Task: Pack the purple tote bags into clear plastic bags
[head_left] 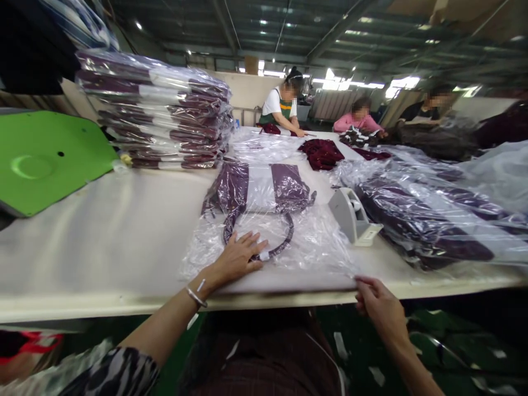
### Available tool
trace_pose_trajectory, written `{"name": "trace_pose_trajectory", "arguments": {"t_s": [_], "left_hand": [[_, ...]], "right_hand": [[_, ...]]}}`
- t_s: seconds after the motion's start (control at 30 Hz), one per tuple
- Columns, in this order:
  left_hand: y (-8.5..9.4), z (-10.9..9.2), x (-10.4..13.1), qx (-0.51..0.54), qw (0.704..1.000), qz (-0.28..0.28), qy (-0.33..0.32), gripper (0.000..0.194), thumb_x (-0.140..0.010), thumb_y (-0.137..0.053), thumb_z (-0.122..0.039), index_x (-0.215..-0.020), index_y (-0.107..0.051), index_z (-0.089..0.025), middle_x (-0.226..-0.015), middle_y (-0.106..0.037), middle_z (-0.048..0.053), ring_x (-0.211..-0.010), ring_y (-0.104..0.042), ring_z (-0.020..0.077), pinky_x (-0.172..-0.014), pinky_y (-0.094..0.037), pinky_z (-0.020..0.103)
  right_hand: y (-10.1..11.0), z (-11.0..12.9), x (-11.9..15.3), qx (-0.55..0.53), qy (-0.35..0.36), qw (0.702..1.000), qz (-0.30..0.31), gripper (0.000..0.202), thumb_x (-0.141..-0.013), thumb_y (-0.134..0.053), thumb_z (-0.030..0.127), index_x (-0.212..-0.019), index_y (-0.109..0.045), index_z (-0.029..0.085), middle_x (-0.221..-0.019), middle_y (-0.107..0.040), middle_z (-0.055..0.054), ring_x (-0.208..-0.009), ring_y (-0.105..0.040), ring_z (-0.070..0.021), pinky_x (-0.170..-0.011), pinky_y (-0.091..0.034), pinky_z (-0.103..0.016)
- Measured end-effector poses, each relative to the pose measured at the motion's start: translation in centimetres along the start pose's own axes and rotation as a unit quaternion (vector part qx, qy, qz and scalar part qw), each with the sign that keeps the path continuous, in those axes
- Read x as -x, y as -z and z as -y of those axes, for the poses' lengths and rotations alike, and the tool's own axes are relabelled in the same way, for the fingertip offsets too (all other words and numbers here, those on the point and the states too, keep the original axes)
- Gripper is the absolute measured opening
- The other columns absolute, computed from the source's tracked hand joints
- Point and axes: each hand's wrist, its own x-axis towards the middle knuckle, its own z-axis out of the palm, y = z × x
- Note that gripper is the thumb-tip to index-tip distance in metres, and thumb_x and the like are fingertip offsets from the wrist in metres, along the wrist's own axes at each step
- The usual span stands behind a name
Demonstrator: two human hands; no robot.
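Observation:
A folded purple garment (233, 184) with a pale strip across its middle lies inside a clear plastic bag (317, 242) in front of me. A dark purple ring-shaped band (290, 228) with a small white label sits below the garment, under the film. My left hand (239, 256) rests flat on the bag over the ring's lower left, fingers stretched out. At the table's front edge, my right hand (379, 302) is closed in a pinch on the bag's near right corner. A grey tape dispenser (350, 217) stands just right of the bag.
A tall stack of bagged purple garments (165, 115) stands at the back left, beside a green panel (49, 159). More bagged garments (424, 220) lie on the right. Dark red cloth (322, 154) lies farther back. Several people work across the table (103, 242).

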Motion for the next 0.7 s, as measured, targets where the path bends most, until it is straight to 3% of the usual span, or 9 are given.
{"name": "trace_pose_trajectory", "arguments": {"t_s": [0.1,0.2,0.23,0.3,0.4,0.47,0.53,0.6,0.7], "left_hand": [[-0.1,-0.2,0.4,0.009,0.998,-0.041,-0.04,0.056,-0.098,-0.057,-0.044,-0.151,-0.048,-0.029,-0.159,-0.046,0.013,-0.148,-0.04,0.031,-0.121,-0.025,0.06],[-0.8,-1.1,0.2,-0.001,0.99,-0.112,-0.085,0.038,-0.1,-0.056,-0.035,-0.136,-0.063,-0.024,-0.143,-0.062,0.012,-0.136,-0.053,0.0275,-0.119,-0.031,0.054],[-1.1,-1.5,0.1,-0.005,0.986,-0.139,-0.095,0.032,-0.1,-0.056,-0.033,-0.128,-0.068,-0.023,-0.136,-0.067,0.012,-0.13,-0.058,0.0263,-0.116,-0.034,0.052],[-1.1,-2.3,-0.1,-0.006,0.977,-0.189,-0.1,0.025,-0.101,-0.055,-0.031,-0.114,-0.073,-0.021,-0.121,-0.073,0.01,-0.115,-0.064,0.0237,-0.108,-0.043,0.046],[0.2,-3.2,-0.2,0.011,0.966,-0.25,-0.072,0.026,-0.102,-0.053,-0.032,-0.104,-0.076,-0.021,-0.107,-0.074,0.008,-0.101,-0.065,0.0204,-0.093,-0.049,0.037],[1.8,-3.6,-0.1,0.02,0.96,-0.277,-0.044,0.03,-0.104,-0.049,-0.034,-0.103,-0.076,-0.021,-0.097,-0.071,0.007,-0.092,-0.063,0.0186,-0.085,-0.049,0.033],[3.2,-3.9,0.2,0.013,0.956,-0.292,-0.024,0.032,-0.104,-0.047,-0.035,-0.104,-0.076,-0.021,-0.087,-0.067,0.005,-0.083,-0.06,0.0176,-0.078,-0.048,0.031],[3.8,-4.2,0.5,-0.01,0.958,-0.285,-0.027,0.033,-0.105,-0.045,-0.033,-0.107,-0.076,-0.022,-0.081,-0.064,0.004,-0.079,-0.058,0.0179,-0.073,-0.046,0.03],[2.6,-4.6,1.3,-0.034,0.974,-0.214,-0.06,0.031,-0.105,-0.043,-0.025,-0.112,-0.073,-0.021,-0.083,-0.066,0.005,-0.08,-0.059,0.0184,-0.074,-0.046,0.029]], "right_hand": [[0.4,-0.3,1.9,0.117,0.109,0.985,-0.069,0.05,-0.079,-0.059,0.058,-0.107,-0.069,0.018,-0.078,-0.074,-0.008,-0.064,-0.071,-0.0278,-0.059,-0.057,-0.04],[-1.2,3.0,3.5,0.136,0.364,0.91,-0.148,0.037,-0.086,-0.066,0.046,-0.112,-0.069,0.019,-0.103,-0.074,-0.014,-0.093,-0.07,-0.0308,-0.084,-0.057,-0.047],[-2.1,4.5,4.2,0.109,0.445,0.88,-0.122,0.028,-0.09,-0.065,0.038,-0.11,-0.069,0.02,-0.102,-0.074,-0.012,-0.095,-0.069,-0.0283,-0.086,-0.056,-0.045],[-4.7,7.5,5.7,0.059,0.569,0.82,0.007,0.013,-0.095,-0.061,0.024,-0.105,-0.07,0.021,-0.096,-0.073,-0.008,-0.092,-0.069,-0.0217,-0.085,-0.057,-0.036],[-9.3,10.7,7.4,0.044,0.658,0.733,0.17,0.023,-0.099,-0.052,0.015,-0.114,-0.068,0.019,-0.108,-0.075,-0.009,-0.106,-0.068,-0.0208,-0.096,-0.055,-0.034],[-12.3,12.0,6.9,0.067,0.647,0.739,0.175,0.031,-0.099,-0.048,0.013,-0.124,-0.066,0.017,-0.124,-0.071,-0.013,-0.121,-0.063,-0.024,-0.107,-0.05,-0.04],[-15.2,12.8,5.3,0.106,0.586,0.784,0.175,0.033,-0.098,-0.049,0.013,-0.125,-0.067,0.018,-0.128,-0.07,-0.014,-0.122,-0.062,-0.0259,-0.108,-0.048,-0.044],[-17.6,13.2,3.0,0.145,0.523,0.816,0.2,0.026,-0.096,-0.052,0.016,-0.111,-0.073,0.02,-0.114,-0.075,-0.011,-0.109,-0.067,-0.0257,-0.102,-0.051,-0.043],[-20.1,13.0,0.4,0.159,0.492,0.824,0.233,0.023,-0.095,-0.052,0.02,-0.091,-0.075,0.021,-0.093,-0.076,-0.006,-0.091,-0.069,-0.0221,-0.09,-0.056,-0.037]]}}
